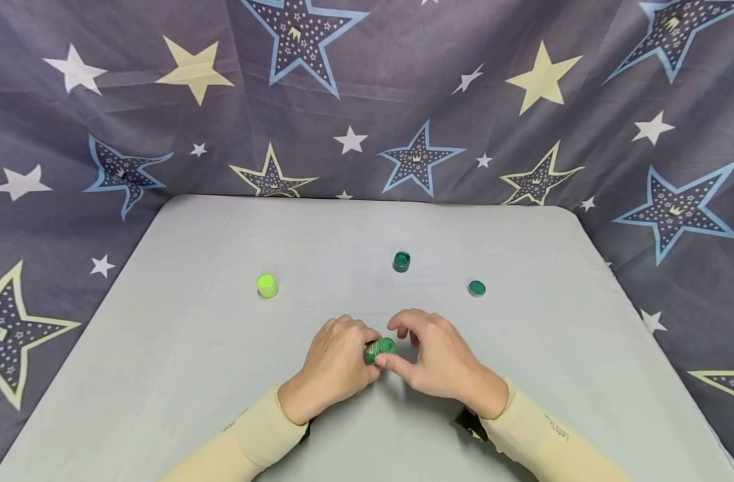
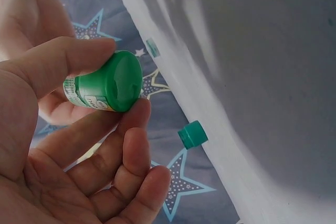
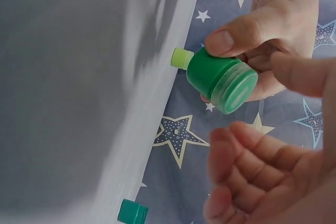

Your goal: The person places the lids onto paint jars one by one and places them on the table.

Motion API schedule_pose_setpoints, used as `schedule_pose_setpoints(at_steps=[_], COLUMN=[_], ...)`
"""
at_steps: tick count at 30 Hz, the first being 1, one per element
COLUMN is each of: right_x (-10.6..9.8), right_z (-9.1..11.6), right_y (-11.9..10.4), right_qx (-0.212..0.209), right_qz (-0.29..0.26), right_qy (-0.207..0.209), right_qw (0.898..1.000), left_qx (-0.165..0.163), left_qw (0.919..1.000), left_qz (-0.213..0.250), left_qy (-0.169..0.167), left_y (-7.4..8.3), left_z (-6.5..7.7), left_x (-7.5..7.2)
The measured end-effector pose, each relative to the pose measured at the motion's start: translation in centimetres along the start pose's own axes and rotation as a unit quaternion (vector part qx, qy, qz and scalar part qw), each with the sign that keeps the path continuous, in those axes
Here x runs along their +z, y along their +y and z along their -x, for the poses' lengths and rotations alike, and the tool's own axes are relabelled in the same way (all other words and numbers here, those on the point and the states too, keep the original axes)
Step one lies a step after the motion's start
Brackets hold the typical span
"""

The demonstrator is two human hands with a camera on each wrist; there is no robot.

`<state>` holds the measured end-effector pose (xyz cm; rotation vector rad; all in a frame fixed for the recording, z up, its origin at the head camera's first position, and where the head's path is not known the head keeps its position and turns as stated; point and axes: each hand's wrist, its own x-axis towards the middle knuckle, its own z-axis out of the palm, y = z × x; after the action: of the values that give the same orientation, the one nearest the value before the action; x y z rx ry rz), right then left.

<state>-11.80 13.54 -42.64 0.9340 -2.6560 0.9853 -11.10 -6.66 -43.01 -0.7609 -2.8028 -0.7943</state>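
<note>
My left hand [image 1: 338, 358] pinches a small green paint jar [image 1: 381, 349] between thumb and fingers, tipped on its side. The jar's lid [image 3: 237, 94], green with a clear rim, is on and faces my right hand [image 1: 437, 355]. That hand hovers beside the jar with thumb and fingers spread apart, holding nothing. In the right wrist view a gap shows between its fingers and the lid. Part of the jar's label [image 2: 97, 102] appears in the left wrist view; my fingers hide the rest.
Farther back on the grey-covered table [image 1: 222, 234] stands an uncapped dark green paint jar [image 1: 401, 262]. To its right lies a dark green lid [image 1: 477, 288]. A lime green jar [image 1: 267, 286] stands at the left. Star-patterned cloth [image 1: 367, 100] hangs behind the table.
</note>
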Motion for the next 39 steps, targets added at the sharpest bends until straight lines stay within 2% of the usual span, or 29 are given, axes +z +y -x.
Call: schedule_pose_setpoints(at_steps=[8,39], right_x=[-0.04,0.74], right_z=[0.07,-0.20], right_y=[0.02,0.25], right_qx=[-0.029,0.003], right_qz=[-0.023,0.008], right_qy=[-0.033,-0.001], right_qw=[0.999,1.000], left_qx=[-0.003,0.006], left_qw=[0.9999,0.9999], left_qz=[0.010,-0.008], left_qy=[0.002,0.003], left_y=[0.04,0.10], left_z=[-0.09,-0.10], left_x=[-0.02,-0.15])
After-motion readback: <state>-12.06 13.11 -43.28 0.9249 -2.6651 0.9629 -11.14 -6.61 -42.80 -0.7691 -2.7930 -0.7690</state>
